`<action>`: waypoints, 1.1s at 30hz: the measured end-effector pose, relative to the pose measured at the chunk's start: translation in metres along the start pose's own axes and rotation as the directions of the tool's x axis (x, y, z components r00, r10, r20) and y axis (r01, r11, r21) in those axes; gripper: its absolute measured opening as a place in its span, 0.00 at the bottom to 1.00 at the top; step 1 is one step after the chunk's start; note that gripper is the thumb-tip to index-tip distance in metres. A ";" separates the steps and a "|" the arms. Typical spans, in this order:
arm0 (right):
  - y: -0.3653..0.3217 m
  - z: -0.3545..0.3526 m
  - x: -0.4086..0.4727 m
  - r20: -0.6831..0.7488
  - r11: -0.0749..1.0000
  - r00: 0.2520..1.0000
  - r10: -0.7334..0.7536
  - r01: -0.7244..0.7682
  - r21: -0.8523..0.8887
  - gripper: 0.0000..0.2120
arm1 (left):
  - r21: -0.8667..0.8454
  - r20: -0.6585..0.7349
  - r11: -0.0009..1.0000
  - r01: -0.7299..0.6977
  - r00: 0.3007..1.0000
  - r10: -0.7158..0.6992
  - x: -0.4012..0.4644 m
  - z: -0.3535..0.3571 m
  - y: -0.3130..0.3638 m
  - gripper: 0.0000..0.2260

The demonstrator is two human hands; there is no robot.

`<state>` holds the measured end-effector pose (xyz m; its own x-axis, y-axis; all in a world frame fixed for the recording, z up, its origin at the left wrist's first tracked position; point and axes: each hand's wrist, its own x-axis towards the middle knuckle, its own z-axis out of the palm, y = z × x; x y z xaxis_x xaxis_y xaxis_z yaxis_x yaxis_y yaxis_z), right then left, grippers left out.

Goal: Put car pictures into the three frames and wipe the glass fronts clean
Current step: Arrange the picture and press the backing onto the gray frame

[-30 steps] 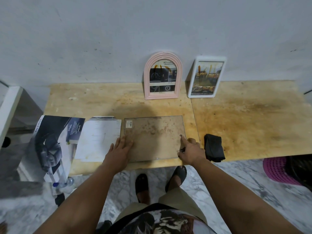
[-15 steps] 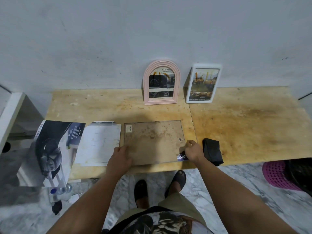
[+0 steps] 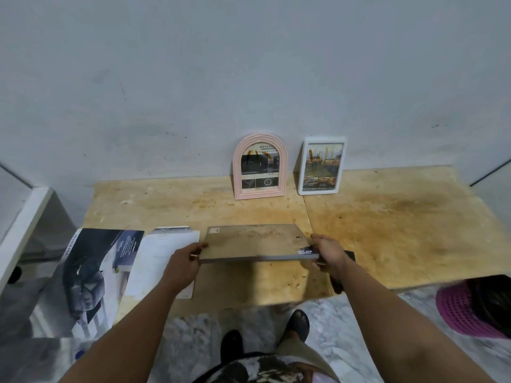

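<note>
black cloth (image 3: 349, 254) mostly behind right hand (image 3: 326, 251)

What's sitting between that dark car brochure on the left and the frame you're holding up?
In the head view, a white sheet of paper lies on the table between the brochure and the frame; the left hand overlaps its right edge.

Stained plywood table (image 3: 401, 225) against a grey wall (image 3: 249, 64); pink basket (image 3: 464, 313) on marble floor (image 3: 373, 327).

left hand (image 3: 184, 262), right hand (image 3: 327, 251), both gripping
</note>
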<state>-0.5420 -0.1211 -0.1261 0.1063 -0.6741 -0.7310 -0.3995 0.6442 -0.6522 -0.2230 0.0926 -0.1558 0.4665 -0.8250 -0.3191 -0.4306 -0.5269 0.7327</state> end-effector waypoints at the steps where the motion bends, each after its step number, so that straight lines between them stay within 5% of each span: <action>1: -0.005 -0.002 -0.002 0.020 1.000 1.000 0.004 -0.004 0.017 0.06 | 0.005 -0.014 0.999 -0.035 0.999 0.035 0.001 -0.005 0.006 0.18; 7: -0.025 -0.014 -0.005 0.060 0.973 0.997 0.042 -0.054 0.222 0.14 | -0.165 -0.029 0.982 -0.095 0.995 0.092 0.012 -0.026 0.038 0.07; 10: -0.029 -0.018 -0.007 0.055 0.952 0.998 0.014 -0.031 0.305 0.12 | -0.291 -0.063 0.955 -0.052 0.997 0.035 0.015 -0.029 0.053 0.12; 18: -0.026 -0.014 -0.009 0.088 0.967 0.994 -0.068 0.044 0.249 0.07 | -0.594 -0.051 0.793 0.132 0.978 -0.201 0.026 -0.019 0.057 0.14; 22: -0.019 -0.006 -0.006 0.122 0.967 0.988 -0.092 0.059 0.248 0.13 | -0.698 -0.017 0.690 0.190 0.959 -0.282 0.024 -0.013 0.067 0.13; 33: 0.006 0.005 0.016 0.081 0.993 0.997 -0.008 -0.002 0.121 0.15 | -0.789 0.143 0.476 0.388 0.870 -0.472 0.027 0.007 0.052 0.18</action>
<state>-0.5379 -0.1262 -0.1428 0.1826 -0.6475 -0.7399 -0.2863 0.6849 -0.6701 -0.2380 0.0414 -0.1300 0.4984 -0.4985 -0.7093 0.5859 -0.4094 0.6994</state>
